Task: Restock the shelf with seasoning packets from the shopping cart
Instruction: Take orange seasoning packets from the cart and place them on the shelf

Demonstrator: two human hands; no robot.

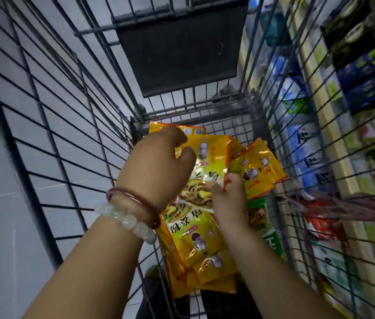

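Presently, the seasoning packets point(201, 245), yellow and glossy, lie heaped and overlapping on the floor of the shopping cart point(71, 125), toward its far end. One yellow packet point(207, 171) is raised off the heap. The left hand point(156, 166) grips its upper left edge, thumb and fingers curled round the foil. The right hand point(230, 199) pinches its lower right edge, fingertips pressed together on the seam. A further yellow packet point(257, 171) leans against the cart's right wall, just beside the right hand. A green packet point(264, 226) lies partly hidden under the right forearm. The left wrist carries a dark red bangle point(133, 203) and a pale beaded bracelet point(129, 222), touching each other. The shelf point(333, 125), blurred, stands beyond the cart's right wall, stocked with blue, green and dark packages.
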